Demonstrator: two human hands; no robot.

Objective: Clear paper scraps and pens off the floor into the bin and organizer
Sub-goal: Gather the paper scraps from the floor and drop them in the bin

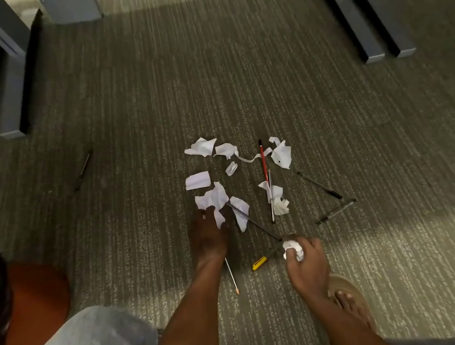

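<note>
Though one crumpled wad is already gathered, most of the clearing looks undone, and neither bin nor organizer is in view. Far out at nine o'clock from the litter, a dark pen lies alone on the carpet. Next comes the left hand, reaching to the six o'clock edge of the scraps, fingers curled down onto a torn piece; whether it has pinched it I cannot tell. Just below that wrist a pencil lies untouched. Around the middle, about eight loose scraps remain, with a black pen slanting across them and a red pen at twelve o'clock. A yellow pen lies at six o'clock, beside the right hand, which is closed around the wad. At three o'clock two more dark pens wait. By my judgement, nearly everything is left.
</note>
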